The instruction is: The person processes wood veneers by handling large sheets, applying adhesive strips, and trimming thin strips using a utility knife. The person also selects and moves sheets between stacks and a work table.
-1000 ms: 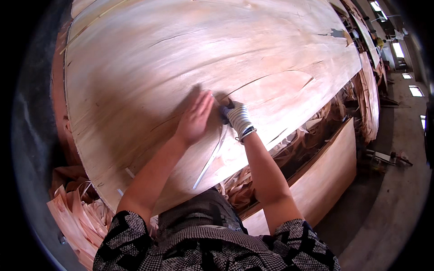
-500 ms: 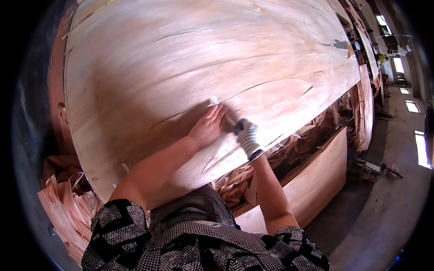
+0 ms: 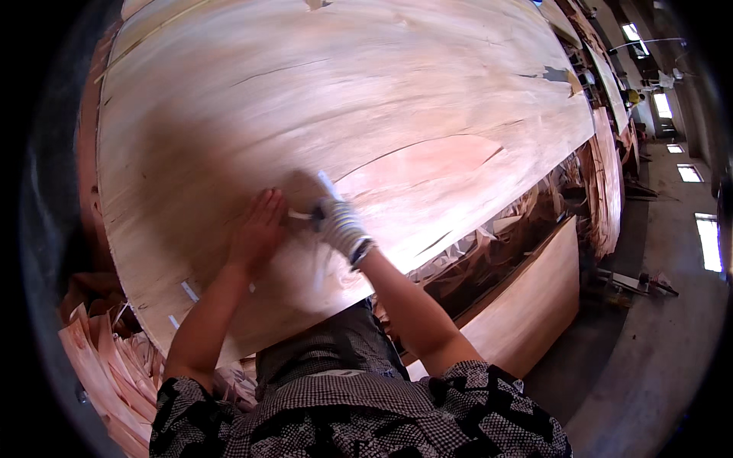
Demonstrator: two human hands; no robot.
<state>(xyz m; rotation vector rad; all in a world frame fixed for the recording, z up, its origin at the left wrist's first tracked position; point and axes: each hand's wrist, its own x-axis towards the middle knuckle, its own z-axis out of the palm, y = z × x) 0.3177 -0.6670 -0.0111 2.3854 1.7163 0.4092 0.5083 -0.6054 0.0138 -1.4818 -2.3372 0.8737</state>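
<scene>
A large, pale wood veneer sheet (image 3: 427, 84), with long cracks in it, lies in front of me. My left hand (image 3: 259, 229) rests on it, bare, with the fingers stretched out. Just to its right, my right hand (image 3: 341, 227) wears a grey-and-white striped glove and is closed round a small tool (image 3: 316, 217). The tool has a dark part and a thin pale end pointing towards my left hand; its exact kind is blurred. A white tape strip (image 3: 327, 185) shows at the far side of the glove, by a crack's end.
More white tape pieces (image 3: 189, 291) stick near the sheet's left front edge. Torn veneer scraps (image 3: 114, 366) pile at the lower left. A wood panel (image 3: 527, 298) stands on edge at the right, beside a grey floor (image 3: 641, 336). Another person (image 3: 634, 97) is far off.
Both my hands have moved left across the sheet. My left hand has come off the tape strip, and the gloved hand with the tool is now beside that strip.
</scene>
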